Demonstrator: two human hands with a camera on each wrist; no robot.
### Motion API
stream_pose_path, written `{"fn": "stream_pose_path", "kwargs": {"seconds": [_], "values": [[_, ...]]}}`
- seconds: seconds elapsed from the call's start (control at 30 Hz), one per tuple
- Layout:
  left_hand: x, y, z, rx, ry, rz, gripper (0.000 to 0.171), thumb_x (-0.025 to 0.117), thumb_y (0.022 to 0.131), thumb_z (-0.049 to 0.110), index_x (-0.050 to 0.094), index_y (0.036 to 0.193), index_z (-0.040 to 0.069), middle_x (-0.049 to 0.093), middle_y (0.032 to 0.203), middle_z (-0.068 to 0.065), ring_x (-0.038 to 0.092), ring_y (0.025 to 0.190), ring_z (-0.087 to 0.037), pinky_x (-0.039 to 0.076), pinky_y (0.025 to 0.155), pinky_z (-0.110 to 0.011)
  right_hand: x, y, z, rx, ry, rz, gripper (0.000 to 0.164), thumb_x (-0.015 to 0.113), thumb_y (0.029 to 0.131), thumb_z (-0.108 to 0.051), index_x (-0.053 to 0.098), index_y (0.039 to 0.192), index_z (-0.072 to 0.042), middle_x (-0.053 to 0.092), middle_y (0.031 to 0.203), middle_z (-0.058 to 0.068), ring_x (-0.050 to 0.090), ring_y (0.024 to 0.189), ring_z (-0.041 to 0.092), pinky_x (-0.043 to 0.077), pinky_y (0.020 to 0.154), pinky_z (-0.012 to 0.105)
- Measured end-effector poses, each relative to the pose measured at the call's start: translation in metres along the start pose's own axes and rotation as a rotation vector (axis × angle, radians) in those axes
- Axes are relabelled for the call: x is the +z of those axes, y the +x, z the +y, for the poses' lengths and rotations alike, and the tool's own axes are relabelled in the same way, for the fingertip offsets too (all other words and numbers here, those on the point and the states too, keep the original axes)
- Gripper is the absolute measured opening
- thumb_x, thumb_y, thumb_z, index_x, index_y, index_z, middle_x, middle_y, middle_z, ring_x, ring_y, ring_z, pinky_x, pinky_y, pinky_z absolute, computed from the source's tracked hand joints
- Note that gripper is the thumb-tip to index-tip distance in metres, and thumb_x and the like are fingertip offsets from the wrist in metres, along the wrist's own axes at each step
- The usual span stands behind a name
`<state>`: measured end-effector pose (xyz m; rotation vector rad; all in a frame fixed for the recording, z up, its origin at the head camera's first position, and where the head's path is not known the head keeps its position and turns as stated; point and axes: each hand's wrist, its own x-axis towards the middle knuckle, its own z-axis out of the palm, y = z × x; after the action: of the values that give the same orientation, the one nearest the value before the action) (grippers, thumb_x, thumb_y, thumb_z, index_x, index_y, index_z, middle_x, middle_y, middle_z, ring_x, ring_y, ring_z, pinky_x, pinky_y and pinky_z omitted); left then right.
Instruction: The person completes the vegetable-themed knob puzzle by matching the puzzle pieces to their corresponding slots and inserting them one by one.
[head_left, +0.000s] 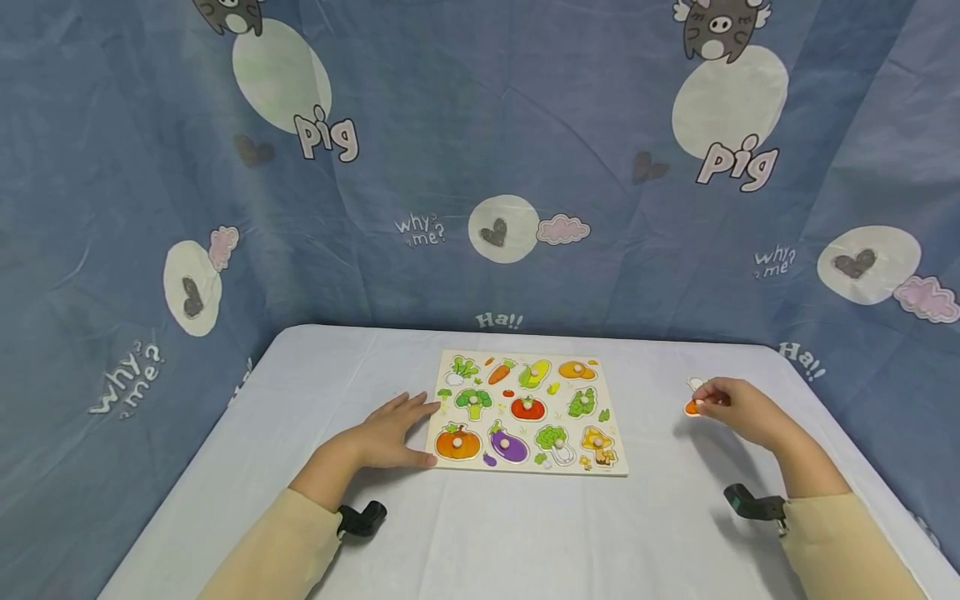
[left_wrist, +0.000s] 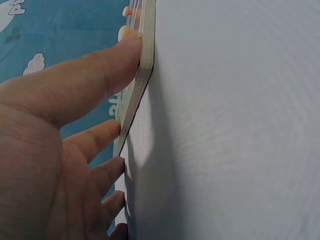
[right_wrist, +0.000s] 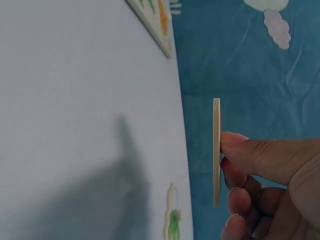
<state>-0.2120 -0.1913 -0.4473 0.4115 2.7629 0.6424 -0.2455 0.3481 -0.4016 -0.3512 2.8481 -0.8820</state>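
A wooden vegetable puzzle board (head_left: 465, 400) lies flat on the table, its pictured pieces bearing small knobs. My left hand (head_left: 390, 432) rests at the board's left edge, fingers spread and thumb at the near corner. In the left wrist view the thumb touches the board's thick side (left_wrist: 146, 47). Right of the board, my right hand (head_left: 738, 410) pinches a thin puzzle piece with orange on it (head_left: 692, 408). The right wrist view has this piece (right_wrist: 216, 152) edge-on, so its face is hidden.
Another puzzle piece (right_wrist: 172, 220), green and pale with a knob, lies on the white tablecloth (head_left: 517, 533) near the far edge. A blue printed cloth (head_left: 420, 167) hangs behind the table. Black wrist cameras (head_left: 363, 518) stick out from both sleeves.
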Motion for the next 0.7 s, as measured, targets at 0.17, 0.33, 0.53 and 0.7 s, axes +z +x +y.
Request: {"fn": "stream_pose_path", "kwargs": {"seconds": [0.17, 0.33, 0.53, 0.7], "values": [[0.000, 0.001, -0.001, 0.002, 0.001, -0.002, 0.093, 0.080, 0.077, 0.052, 0.040, 0.155, 0.021, 0.026, 0.164, -0.011, 0.012, 0.152, -0.039, 0.017, 0.115, -0.069, 0.000, 0.004, -0.017, -0.040, -0.017, 0.009, 0.015, 0.067, 0.096, -0.012, 0.066, 0.104, 0.001, 0.064, 0.091, 0.005, 0.054, 0.083, 0.019, 0.048, 0.067, 0.025], [0.000, 0.001, -0.001, -0.002, 0.002, -0.003, 0.093, 0.080, 0.077, 0.052, 0.039, 0.155, 0.022, 0.025, 0.164, -0.010, 0.012, 0.152, -0.039, 0.017, 0.115, -0.069, 0.003, 0.012, -0.035, -0.051, -0.038, -0.004, 0.012, 0.066, 0.096, -0.011, 0.066, 0.103, -0.002, 0.063, 0.089, 0.004, 0.055, 0.082, 0.019, 0.050, 0.069, 0.031], [0.001, 0.002, -0.001, -0.010, -0.003, -0.002, 0.093, 0.080, 0.077, 0.051, 0.040, 0.155, 0.022, 0.025, 0.165, -0.010, 0.012, 0.152, -0.038, 0.017, 0.115, -0.070, 0.005, 0.023, -0.058, -0.096, -0.064, -0.014, 0.008, 0.066, 0.097, -0.011, 0.066, 0.100, -0.004, 0.064, 0.088, 0.005, 0.054, 0.079, 0.019, 0.049, 0.068, 0.033], [0.002, 0.003, -0.003, -0.008, 0.001, 0.002, 0.092, 0.080, 0.077, 0.051, 0.040, 0.155, 0.023, 0.025, 0.164, -0.009, 0.012, 0.152, -0.038, 0.017, 0.115, -0.070, 0.012, 0.036, -0.075, -0.164, -0.074, -0.032, 0.007, 0.067, 0.096, -0.013, 0.067, 0.099, -0.007, 0.065, 0.087, 0.004, 0.052, 0.077, 0.018, 0.047, 0.066, 0.031]]}}
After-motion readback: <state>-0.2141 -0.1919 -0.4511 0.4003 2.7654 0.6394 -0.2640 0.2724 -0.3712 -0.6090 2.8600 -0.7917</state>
